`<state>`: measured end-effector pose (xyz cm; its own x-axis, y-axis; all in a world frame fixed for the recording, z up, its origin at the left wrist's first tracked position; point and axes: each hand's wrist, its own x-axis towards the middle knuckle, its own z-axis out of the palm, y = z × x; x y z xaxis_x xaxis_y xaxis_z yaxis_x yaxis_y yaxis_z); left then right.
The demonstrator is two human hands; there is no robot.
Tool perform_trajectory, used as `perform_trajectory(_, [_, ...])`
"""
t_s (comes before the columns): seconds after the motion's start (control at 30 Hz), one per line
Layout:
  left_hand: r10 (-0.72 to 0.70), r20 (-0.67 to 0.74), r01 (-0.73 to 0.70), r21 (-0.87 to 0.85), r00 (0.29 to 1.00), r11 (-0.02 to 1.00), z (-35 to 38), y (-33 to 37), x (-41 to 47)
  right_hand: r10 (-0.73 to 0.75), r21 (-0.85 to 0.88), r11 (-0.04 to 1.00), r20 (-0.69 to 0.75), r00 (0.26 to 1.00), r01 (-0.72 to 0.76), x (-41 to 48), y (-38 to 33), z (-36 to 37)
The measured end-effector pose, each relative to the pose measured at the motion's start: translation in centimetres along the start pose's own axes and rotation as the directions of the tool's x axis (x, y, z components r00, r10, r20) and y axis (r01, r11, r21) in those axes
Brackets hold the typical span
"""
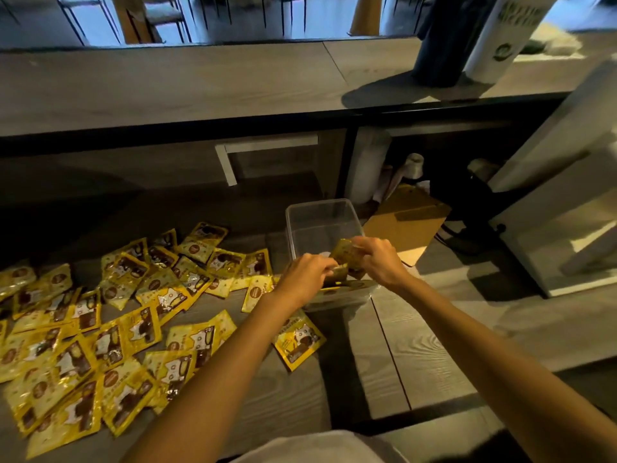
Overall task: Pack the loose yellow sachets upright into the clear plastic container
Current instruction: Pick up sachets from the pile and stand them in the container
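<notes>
Held sachets (344, 259), pinched between the left hand (310, 273) and the right hand (377, 259), both with fingers curled on them. The long axis runs from hand to hand, rising toward the right hand; their number cannot be told. They sit over the near end of the container (320, 206), whose long axis runs away from the hands. Loose sachets (133, 312) lie flat on the surface (417, 345), left of the left hand, pointing all ways.
</notes>
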<state>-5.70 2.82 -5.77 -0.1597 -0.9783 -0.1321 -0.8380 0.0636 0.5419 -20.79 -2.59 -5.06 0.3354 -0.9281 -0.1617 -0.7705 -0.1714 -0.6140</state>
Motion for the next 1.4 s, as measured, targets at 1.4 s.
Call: perform_trajectory(1.4, [-0.617,-0.151,0.635,0.150,0.772,0.758,-1.7,-8.9,-9.4,-0.617,-0.340,0.650,0.284,0.734,0.679,-4.4,-6.9,10.3])
